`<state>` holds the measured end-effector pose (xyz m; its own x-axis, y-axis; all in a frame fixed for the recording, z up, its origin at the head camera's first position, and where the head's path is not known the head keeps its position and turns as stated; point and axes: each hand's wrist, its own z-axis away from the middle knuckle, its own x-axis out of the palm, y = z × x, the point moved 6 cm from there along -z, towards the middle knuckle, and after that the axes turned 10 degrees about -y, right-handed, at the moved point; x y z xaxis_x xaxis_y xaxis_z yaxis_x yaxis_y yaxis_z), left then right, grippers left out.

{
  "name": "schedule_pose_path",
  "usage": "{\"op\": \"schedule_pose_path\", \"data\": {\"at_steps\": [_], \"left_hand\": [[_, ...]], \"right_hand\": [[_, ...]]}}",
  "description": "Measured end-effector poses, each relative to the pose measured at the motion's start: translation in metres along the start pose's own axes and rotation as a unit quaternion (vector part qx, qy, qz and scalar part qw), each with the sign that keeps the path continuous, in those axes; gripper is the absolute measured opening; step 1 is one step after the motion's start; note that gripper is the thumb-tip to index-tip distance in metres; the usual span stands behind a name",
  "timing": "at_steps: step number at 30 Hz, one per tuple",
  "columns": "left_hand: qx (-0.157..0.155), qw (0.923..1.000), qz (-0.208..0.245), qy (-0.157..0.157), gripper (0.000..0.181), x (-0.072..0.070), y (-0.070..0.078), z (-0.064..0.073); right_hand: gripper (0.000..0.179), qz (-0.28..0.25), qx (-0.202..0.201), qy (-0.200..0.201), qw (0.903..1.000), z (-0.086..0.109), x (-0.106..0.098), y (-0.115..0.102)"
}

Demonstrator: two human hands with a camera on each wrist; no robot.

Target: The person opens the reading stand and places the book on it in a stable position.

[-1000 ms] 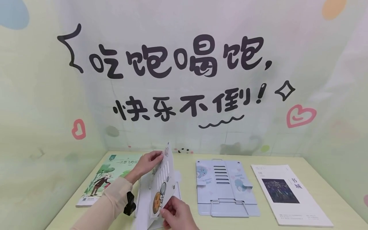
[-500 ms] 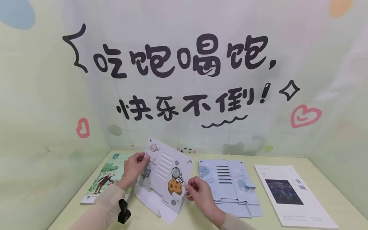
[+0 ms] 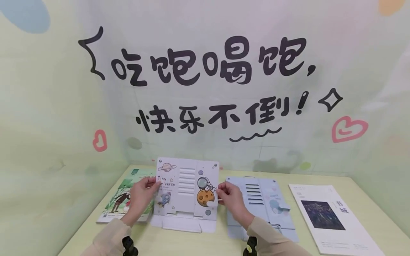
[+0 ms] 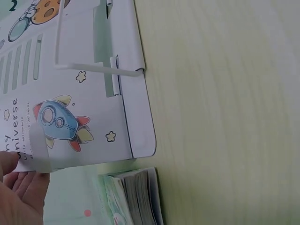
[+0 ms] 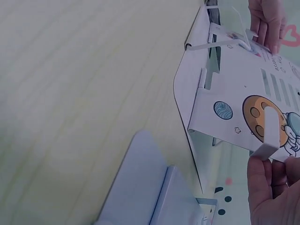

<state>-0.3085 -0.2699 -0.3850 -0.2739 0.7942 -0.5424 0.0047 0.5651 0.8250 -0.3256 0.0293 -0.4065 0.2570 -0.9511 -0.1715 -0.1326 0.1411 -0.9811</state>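
Note:
A white book stand (image 3: 189,202) printed with an astronaut, a planet and a rocket stands with its panel raised on its base, facing me. At the panel's left edge my left hand (image 3: 142,195) pinches it between thumb and fingers. My right hand (image 3: 233,201) pinches the opposite edge, beside a small white side clip (image 5: 272,129). In the left wrist view, the wire page holder (image 4: 101,69) sticks out from the stand's lower edge. My right forearm partly covers a pale blue book stand (image 3: 269,199) lying folded flat to the right.
Left of the white stand lies a green illustrated book (image 3: 120,199), partly behind my left hand. A white book (image 3: 342,231) with a dark picture lies at the far right. Behind the table (image 3: 86,241) hangs a printed cloth backdrop (image 3: 192,145).
The white book stand has turned from nearly edge-on to face me, its panel squared up. My right hand has moved from the panel's lower corner up to its right edge.

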Motion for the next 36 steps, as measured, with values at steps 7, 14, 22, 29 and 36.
{"op": "schedule_pose_path", "data": {"at_steps": [7, 14, 22, 29, 36], "left_hand": [[-0.012, 0.9998, 0.009, -0.013, 0.026, -0.002, -0.003, 0.011], [-0.021, 0.9995, 0.019, -0.010, 0.026, -0.002, -0.004, 0.013], [-0.027, 0.9988, -0.007, -0.041, 0.040, -0.021, -0.019, 0.009], [-0.029, 0.9958, -0.086, -0.012, 0.045, -0.075, -0.056, -0.003], [-0.061, 0.9894, -0.126, -0.040, 0.049, -0.102, -0.086, -0.001]], "right_hand": [[0.007, 0.010, 0.012, 0.005, 0.9999, -0.009, -0.004, 0.002], [0.008, 0.034, 0.012, 0.013, 0.9993, -0.013, -0.005, 0.001], [0.020, 0.008, -0.094, 0.093, 0.9912, 0.011, 0.006, -0.026], [0.021, -0.074, -0.081, -0.127, 0.9858, 0.043, 0.104, -0.046], [0.032, -0.160, 0.046, -0.191, 0.9674, 0.043, 0.184, -0.016]]}}
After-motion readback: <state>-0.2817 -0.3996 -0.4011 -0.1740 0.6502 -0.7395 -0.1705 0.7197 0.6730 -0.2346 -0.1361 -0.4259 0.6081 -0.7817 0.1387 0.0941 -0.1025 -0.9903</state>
